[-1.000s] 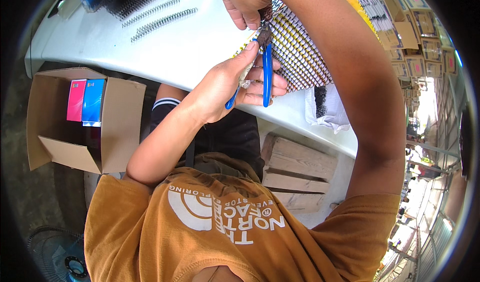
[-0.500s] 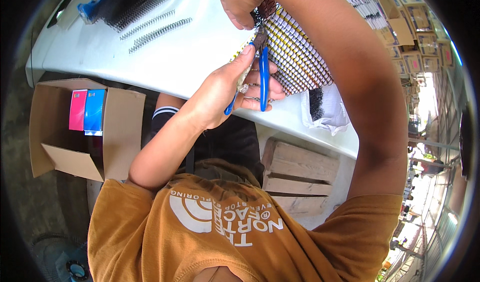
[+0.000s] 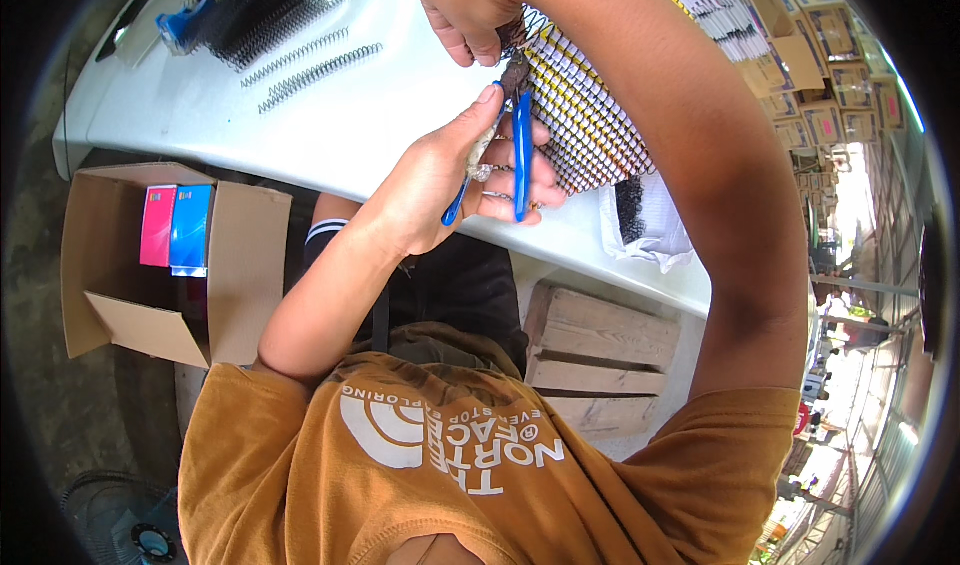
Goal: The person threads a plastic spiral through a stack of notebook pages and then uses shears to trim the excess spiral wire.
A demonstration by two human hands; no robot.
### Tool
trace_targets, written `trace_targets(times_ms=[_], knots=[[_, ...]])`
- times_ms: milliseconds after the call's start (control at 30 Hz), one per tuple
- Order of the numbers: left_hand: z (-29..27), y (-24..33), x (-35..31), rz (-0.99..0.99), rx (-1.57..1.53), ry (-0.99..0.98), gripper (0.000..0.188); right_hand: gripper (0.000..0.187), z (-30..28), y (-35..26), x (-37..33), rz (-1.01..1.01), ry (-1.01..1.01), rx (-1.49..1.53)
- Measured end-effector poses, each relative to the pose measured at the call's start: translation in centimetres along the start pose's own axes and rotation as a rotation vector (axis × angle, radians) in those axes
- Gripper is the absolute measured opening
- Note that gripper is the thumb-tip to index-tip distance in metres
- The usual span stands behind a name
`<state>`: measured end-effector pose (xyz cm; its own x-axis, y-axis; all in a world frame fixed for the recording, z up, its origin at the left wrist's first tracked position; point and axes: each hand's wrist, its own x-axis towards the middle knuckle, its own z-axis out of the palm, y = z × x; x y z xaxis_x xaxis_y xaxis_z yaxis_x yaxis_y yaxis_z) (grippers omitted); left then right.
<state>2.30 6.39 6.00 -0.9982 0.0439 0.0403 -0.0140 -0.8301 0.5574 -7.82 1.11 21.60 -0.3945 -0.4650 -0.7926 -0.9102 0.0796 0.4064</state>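
Observation:
In my left hand (image 3: 425, 180) is a pair of pliers (image 3: 522, 155) with blue handles, the thumb along one handle and the fingers around the other. The handles are spread apart, and the dark jaws point away from me at the coil ends of a row of spiral-bound books (image 3: 590, 115). The books' black coils and white and yellow edges lie under my right forearm. My right hand (image 3: 468, 13) is bent over beyond the jaws, its fingers curled beside the dark coil ends; what they grip is hidden.
Loose black spiral coils (image 3: 322, 70) and a bigger coil pile (image 3: 265, 15) lie at the table's far left. A white bag (image 3: 655, 235) with black coils sits by the near edge. Below left stands an open cardboard box (image 3: 245, 275); a wooden slatted seat (image 3: 600, 355) is under the table.
Both hands and the pliers have shifted slightly left. The right hand's fingers have drawn a little away from the coil ends. The left hand keeps its hold on the pliers.

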Motion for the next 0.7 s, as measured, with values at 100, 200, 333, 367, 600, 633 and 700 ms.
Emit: trace_targets(times_ms=[100, 200, 333, 367, 600, 633, 700], knots=[[-3.9, -0.4, -0.5, 0.062, -0.281, -0.303, 0.06, 0.027, -1.0, -0.8, 0.5, -0.037, 0.047, -0.034], [-2.8, -0.9, -1.5, 0.067, -0.186, -0.131, 0.061, 0.027, -1.2, -1.0, 0.3, -0.032, 0.058, -0.04], [1.3, 0.1, -1.0, 0.028, 0.116, 0.13, 0.062, 0.027, -0.4, -0.2, -0.4, 0.034, 0.004, -0.023], [1.2, 0.2, -0.8, 0.021, 0.108, 0.12, 0.062, 0.027, -0.5, -0.2, -0.4, 0.04, 0.004, -0.025], [1.8, 0.8, -0.1, 0.032, 0.064, 0.173, 0.061, 0.028, -0.9, 0.5, -0.9, 0.045, -0.02, -0.008], [1.8, 0.9, -0.3, 0.049, 0.066, 0.208, 0.061, 0.028, -0.8, 0.5, -0.9, -0.007, 0.057, -0.012], [1.0, 1.2, -0.6, 0.039, 0.013, 0.138, 0.058, 0.028, -0.1, 0.6, -1.7, -0.086, 0.173, -0.023]])
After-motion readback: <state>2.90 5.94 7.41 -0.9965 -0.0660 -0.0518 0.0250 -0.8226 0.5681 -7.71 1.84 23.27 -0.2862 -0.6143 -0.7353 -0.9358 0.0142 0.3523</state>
